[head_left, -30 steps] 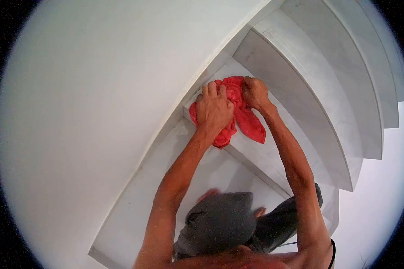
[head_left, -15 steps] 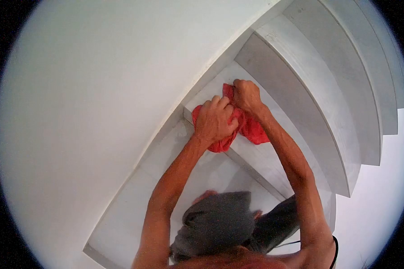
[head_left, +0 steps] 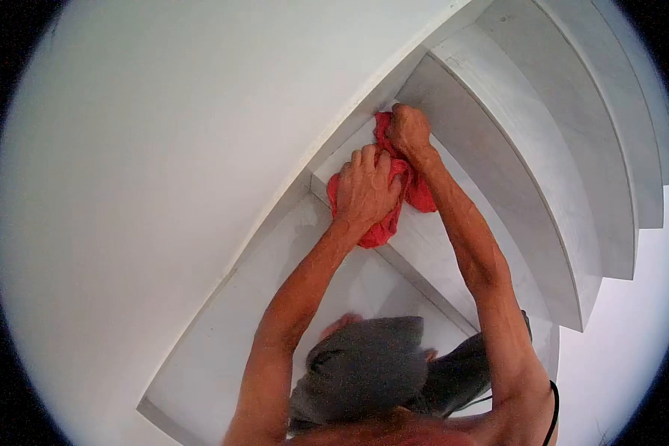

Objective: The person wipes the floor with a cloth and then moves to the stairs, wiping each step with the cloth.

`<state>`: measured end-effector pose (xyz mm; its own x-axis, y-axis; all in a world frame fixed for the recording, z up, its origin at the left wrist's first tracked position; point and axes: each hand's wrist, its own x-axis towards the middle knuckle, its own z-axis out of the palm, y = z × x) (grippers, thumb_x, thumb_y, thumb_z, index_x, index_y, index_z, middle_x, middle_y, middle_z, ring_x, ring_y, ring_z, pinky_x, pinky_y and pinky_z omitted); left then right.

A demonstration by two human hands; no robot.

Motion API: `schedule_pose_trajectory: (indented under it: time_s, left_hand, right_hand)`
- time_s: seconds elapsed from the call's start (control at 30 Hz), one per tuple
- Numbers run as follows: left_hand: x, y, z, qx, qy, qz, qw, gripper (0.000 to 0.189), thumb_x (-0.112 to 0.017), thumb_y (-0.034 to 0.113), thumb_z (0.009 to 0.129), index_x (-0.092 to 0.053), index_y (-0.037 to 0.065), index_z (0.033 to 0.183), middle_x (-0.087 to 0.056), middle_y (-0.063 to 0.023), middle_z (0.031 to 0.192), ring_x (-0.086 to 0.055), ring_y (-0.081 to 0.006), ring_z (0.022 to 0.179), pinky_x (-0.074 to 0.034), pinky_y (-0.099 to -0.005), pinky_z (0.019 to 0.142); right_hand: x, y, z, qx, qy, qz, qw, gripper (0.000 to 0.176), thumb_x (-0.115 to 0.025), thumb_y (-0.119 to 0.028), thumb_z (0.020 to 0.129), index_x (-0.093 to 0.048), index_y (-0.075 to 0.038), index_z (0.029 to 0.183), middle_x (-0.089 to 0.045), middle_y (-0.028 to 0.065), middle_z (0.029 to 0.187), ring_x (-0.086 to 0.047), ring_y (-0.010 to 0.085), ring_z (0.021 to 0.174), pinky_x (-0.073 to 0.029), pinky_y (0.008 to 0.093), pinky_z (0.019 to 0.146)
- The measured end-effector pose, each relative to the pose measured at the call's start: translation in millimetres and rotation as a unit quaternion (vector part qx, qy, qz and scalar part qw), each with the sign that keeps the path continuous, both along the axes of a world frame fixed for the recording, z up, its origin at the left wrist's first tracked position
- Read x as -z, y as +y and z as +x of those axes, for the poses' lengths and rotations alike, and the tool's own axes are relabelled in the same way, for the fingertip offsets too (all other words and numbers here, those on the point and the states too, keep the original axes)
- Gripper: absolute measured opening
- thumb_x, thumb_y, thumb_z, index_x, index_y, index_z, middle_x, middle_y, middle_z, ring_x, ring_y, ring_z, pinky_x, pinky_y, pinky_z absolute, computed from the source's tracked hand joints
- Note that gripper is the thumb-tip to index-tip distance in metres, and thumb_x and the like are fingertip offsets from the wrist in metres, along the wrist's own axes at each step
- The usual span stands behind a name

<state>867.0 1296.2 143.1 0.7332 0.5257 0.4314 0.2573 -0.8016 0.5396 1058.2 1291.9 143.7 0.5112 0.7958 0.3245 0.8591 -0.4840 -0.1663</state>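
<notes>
Reaching forward with both arms, the person has both hands on a red cloth (head_left: pixel 379 232), bunched on the pale tread (head_left: pixel 427 249) at the foot of a curved riser (head_left: pixel 490 163). The right hand (head_left: pixel 410 130) is closed in a fist around part of the cloth, near the end where the riser meets the white wall (head_left: pixel 163 171). Half a second ago that fist sat a little farther from this end; now it has slid up toward it, and a tip of red pokes out beside the knuckles. The left hand (head_left: pixel 364 186) lies over the thicker bundle, farther from the riser, fingers stretched across it; I can't tell from here whether they grip or only press. It has shifted just slightly. The loose flap by the right wrist, spread wider before, now shows as a smaller piece, nearer the riser's wall end. The bundle's lower part covers the tread's front edge, on the side away from the riser. Farther out from the riser, the dark grey trousers (head_left: pixel 368 364) look much as they did.
</notes>
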Motion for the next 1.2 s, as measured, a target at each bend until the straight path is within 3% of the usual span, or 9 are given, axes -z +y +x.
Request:
schedule_pose_trajectory:
  time_s: [0.1,0.27,0.37,0.43,0.53,0.83,0.97,1.07,1.2]
  left_hand:
    - [-1,2,0,0.025,0.01,0.0,1.0,0.037,-0.071,0.031,0.082,-0.064,0.004,0.108,-0.059,-0.0152,0.115,-0.057,-0.0355,0.108,-0.052,-0.0487,0.088]
    - [-1,-1,-4,0.081,0.041,-0.002,0.996,0.042,-0.071,0.032,0.084,-0.062,0.004,0.114,-0.058,-0.0165,0.116,-0.057,-0.0353,0.108,-0.052,-0.0484,0.088]
    - [-5,-4,-1,0.023,-0.005,0.012,1.0,0.033,-0.071,0.03,0.084,-0.066,0.003,0.103,-0.057,-0.011,0.107,-0.056,-0.0299,0.104,-0.051,-0.0436,0.082]
    - [-3,-5,-2,0.03,0.018,-0.006,0.999,0.036,-0.071,0.031,0.085,-0.064,0.004,0.109,-0.058,-0.0135,0.114,-0.056,-0.0332,0.108,-0.052,-0.0472,0.087]
    - [-4,-3,-1,0.048,0.05,-0.015,0.997,0.038,-0.071,0.031,0.085,-0.063,0.005,0.112,-0.058,-0.015,0.117,-0.057,-0.0353,0.11,-0.051,-0.0489,0.092]
    - [-11,-7,-1,0.045,0.069,-0.038,0.996,0.037,-0.073,0.031,0.083,-0.064,0.005,0.108,-0.058,-0.0159,0.116,-0.058,-0.0364,0.109,-0.053,-0.0519,0.088]
    - [3,-39,-34,0.097,0.113,-0.044,0.988,0.034,-0.074,0.03,0.081,-0.065,0.005,0.101,-0.058,-0.0165,0.112,-0.06,-0.037,0.104,-0.055,-0.0511,0.085]
    - [19,-70,-66,0.092,0.029,-0.106,0.99,0.031,-0.075,0.029,0.079,-0.065,0.005,0.096,-0.058,-0.0155,0.111,-0.062,-0.0361,0.099,-0.056,-0.0491,0.082]
    - [19,-77,-78,0.049,0.0,-0.19,0.98,0.031,-0.076,0.028,0.077,-0.065,0.005,0.093,-0.058,-0.0145,0.106,-0.064,-0.0371,0.093,-0.056,-0.0484,0.08]
  right_hand:
    - [-8,-24,-15,0.037,0.042,-0.064,0.996,0.011,-0.063,-0.008,0.08,-0.063,0.0,0.073,-0.067,0.0281,0.078,-0.065,0.0495,0.075,-0.052,0.0558,0.065]
    - [5,-31,1,-0.011,0.02,0.007,1.0,0.011,-0.063,-0.007,0.078,-0.063,0.001,0.071,-0.066,0.029,0.079,-0.065,0.0499,0.076,-0.051,0.0566,0.066]
    - [0,-8,9,0.012,0.012,0.015,1.0,0.012,-0.062,-0.009,0.078,-0.064,0.002,0.073,-0.065,0.0293,0.078,-0.065,0.0498,0.076,-0.05,0.0572,0.067]
    - [1,-13,4,0.013,0.004,-0.004,1.0,0.014,-0.063,-0.01,0.079,-0.065,0.003,0.074,-0.065,0.0294,0.077,-0.065,0.0497,0.076,-0.051,0.057,0.067]
    - [-4,-44,-12,0.045,0.065,-0.106,0.991,0.025,-0.068,-0.024,0.086,-0.073,0.0,0.085,-0.072,0.0249,0.087,-0.072,0.044,0.085,-0.057,0.054,0.075]
    - [-17,-33,-20,0.029,0.042,-0.137,0.989,0.022,-0.066,-0.023,0.088,-0.072,-0.003,0.093,-0.073,0.0234,0.091,-0.072,0.0426,0.089,-0.058,0.0524,0.075]
    - [-8,-86,-52,-0.03,0.084,-0.167,0.982,0.02,-0.065,-0.021,0.088,-0.069,-0.003,0.095,-0.072,0.0235,0.09,-0.071,0.0434,0.086,-0.057,0.0539,0.072]
    - [-6,-116,-89,-0.027,0.107,-0.178,0.978,0.019,-0.066,-0.02,0.087,-0.067,-0.003,0.096,-0.072,0.0237,0.088,-0.071,0.0433,0.084,-0.056,0.0543,0.07]
    - [3,-113,-101,-0.018,0.115,-0.184,0.976,0.02,-0.068,-0.02,0.085,-0.067,-0.002,0.095,-0.071,0.0237,0.084,-0.071,0.0433,0.082,-0.056,0.0539,0.069]
